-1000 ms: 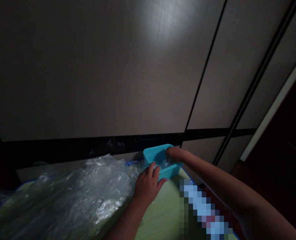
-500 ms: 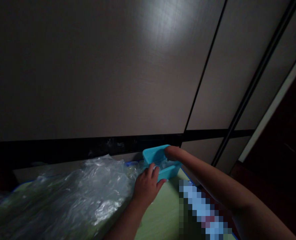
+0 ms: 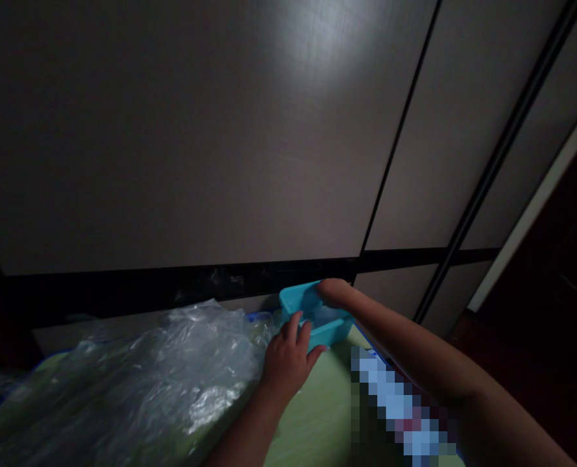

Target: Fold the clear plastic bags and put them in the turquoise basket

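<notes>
A turquoise plastic basket (image 3: 334,332) stands on a pale green tabletop (image 3: 312,415), close to the cabinet. My left hand (image 3: 288,353) grips its near left corner, with the fingers over the rim and the thumb along the outer wall. From the right, my right hand (image 3: 334,292) reaches down over the far rim into the basket. Its fingers are hidden, so whether they hold anything does not show. Inside lies some clear or whitish plastic (image 3: 324,316), too dim to name. A large heap of clear plastic sheeting or bags (image 3: 185,363) spreads left of my left hand.
Tall cabinet doors (image 3: 195,143) rise right behind the table, with a black band (image 3: 122,292) low down. A clear item with a blue edge (image 3: 261,321) sits between the plastic heap and the basket. A pixelated patch (image 3: 395,402) covers the near right side.
The clear plastic inside the basket has shifted slightly, and my right hand has moved a little within it. My left hand stays at the same corner.
</notes>
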The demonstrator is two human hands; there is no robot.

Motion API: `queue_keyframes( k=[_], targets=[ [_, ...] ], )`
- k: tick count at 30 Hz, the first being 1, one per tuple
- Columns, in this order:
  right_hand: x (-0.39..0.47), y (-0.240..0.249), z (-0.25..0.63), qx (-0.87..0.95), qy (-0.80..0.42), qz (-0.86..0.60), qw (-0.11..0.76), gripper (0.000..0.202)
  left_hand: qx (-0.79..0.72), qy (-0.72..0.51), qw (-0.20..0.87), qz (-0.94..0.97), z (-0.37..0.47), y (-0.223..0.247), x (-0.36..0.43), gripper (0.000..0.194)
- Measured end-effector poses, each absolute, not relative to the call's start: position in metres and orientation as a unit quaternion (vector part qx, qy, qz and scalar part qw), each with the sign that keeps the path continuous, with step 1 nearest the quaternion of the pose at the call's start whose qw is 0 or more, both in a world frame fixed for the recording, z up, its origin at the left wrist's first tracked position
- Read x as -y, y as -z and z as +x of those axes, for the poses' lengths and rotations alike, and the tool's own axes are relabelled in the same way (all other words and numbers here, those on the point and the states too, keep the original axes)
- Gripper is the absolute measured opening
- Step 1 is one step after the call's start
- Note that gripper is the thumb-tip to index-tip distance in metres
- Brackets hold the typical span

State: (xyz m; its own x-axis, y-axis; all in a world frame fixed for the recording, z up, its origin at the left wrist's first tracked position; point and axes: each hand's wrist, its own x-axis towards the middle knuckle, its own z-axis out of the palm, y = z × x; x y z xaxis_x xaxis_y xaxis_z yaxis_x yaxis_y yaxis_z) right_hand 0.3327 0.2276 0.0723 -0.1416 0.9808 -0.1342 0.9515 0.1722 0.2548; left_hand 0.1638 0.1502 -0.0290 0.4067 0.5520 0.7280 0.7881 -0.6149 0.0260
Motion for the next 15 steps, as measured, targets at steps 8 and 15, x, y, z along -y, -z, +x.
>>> queue_keyframes(
  k=[8, 15],
  targets=[
    [-0.214, -0.073, 0.379, -0.643, -0.052, 0.762, 0.059, 0.047, 0.429, 0.357, 0.145, -0.817, 0.163, 0.029, -0.153, 0.042],
    [-0.208, -0.075, 0.395, -0.657, 0.010, 0.754, -0.004, 0.031, 0.439, 0.351, 0.177, -0.808, 0.159, 0.012, -0.146, 0.030]
  ],
)
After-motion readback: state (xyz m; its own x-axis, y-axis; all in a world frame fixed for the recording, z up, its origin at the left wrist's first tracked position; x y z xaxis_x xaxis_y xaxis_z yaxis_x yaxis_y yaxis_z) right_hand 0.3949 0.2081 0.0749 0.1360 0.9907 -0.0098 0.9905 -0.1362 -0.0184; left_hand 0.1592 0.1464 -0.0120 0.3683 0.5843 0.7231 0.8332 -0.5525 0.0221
